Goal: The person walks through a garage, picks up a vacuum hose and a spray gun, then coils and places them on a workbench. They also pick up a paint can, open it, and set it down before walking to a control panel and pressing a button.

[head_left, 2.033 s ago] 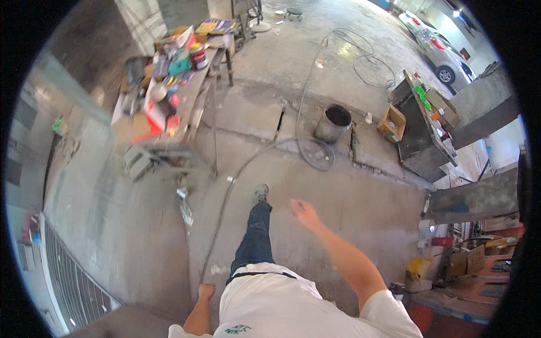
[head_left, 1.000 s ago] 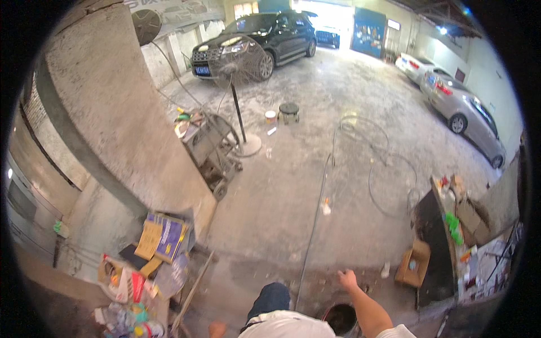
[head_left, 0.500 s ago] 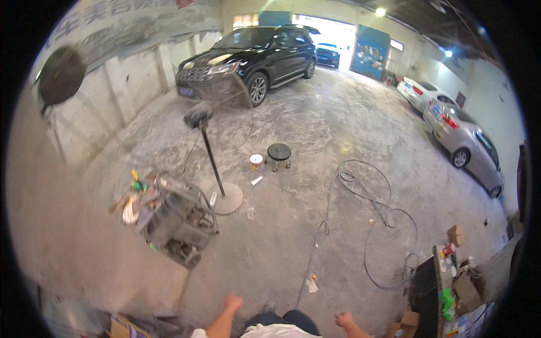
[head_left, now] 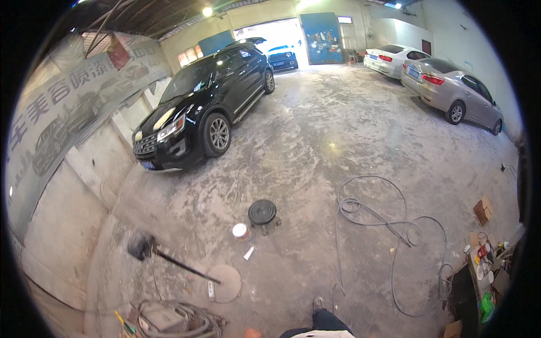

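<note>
Only a small blurred bit of my left hand [head_left: 253, 333] shows at the lower edge, and its fingers cannot be made out. My right hand is out of the picture. One shoe [head_left: 319, 303] and dark trousers show below me. Nearest to my left hand is a machine with coiled hose [head_left: 177, 320]. Beyond it stands a pedestal fan [head_left: 186, 266] on a round base [head_left: 230, 283]. Further ahead are a white tub [head_left: 240, 231], a white tube [head_left: 248, 253] lying on the floor and a round black stool [head_left: 262, 212].
A long grey hose [head_left: 393, 225] lies looped across the floor. A black SUV [head_left: 205, 107] stands by the left wall; a silver car [head_left: 451, 90] and a white car [head_left: 389, 59] stand at right. Cluttered shelving [head_left: 479, 276] is at lower right, near a cardboard box [head_left: 483, 210].
My view has tilted up and closer to the SUV. My left hand has nearly left the lower edge; my right hand has gone out of view. The fan and machine sit lower now.
</note>
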Action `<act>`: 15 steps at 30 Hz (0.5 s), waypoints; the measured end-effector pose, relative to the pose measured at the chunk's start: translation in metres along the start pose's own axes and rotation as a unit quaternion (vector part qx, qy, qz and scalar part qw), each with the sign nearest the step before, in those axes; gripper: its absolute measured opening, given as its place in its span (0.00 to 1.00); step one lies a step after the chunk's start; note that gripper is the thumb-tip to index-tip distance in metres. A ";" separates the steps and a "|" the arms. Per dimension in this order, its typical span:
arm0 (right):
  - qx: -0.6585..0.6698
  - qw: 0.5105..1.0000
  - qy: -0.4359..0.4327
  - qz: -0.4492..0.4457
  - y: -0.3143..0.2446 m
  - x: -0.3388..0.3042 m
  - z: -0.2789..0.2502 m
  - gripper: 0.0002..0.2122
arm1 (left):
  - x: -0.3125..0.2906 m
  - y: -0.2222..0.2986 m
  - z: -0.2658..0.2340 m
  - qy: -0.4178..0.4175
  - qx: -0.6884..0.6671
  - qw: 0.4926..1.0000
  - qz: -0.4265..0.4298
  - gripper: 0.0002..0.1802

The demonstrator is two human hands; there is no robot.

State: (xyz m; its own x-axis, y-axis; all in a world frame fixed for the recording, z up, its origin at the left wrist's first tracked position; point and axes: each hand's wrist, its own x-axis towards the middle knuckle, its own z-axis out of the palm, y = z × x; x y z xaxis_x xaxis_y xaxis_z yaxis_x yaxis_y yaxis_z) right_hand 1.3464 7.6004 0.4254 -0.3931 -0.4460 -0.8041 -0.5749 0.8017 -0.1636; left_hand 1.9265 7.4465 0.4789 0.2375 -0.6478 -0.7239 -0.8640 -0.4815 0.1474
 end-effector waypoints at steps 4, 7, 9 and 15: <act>0.056 0.989 0.085 -0.104 -0.260 0.064 -0.149 0.22 | 0.056 0.012 -0.032 -0.039 -0.009 0.997 -0.059 0.19; 0.102 0.919 0.207 -0.320 -0.446 0.127 -0.258 0.19 | 0.122 0.061 -0.081 -0.041 -0.033 0.995 -0.086 0.20; 0.161 0.898 0.197 -0.360 -0.552 0.178 -0.316 0.17 | 0.182 0.104 -0.120 -0.034 -0.042 0.994 -0.090 0.20; 0.100 0.932 0.147 -0.316 -0.705 0.329 -0.403 0.16 | 0.382 0.275 -0.269 -0.002 -0.012 1.000 -0.024 0.22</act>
State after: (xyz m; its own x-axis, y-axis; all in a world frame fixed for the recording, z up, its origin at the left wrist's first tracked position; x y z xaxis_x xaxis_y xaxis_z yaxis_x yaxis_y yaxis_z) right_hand 1.3335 6.7286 0.5064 -0.2190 -0.9202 -0.3244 -0.6247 0.3876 -0.6779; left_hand 1.8986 6.9082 0.4241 0.2759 -0.6214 -0.7333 -0.8406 -0.5259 0.1294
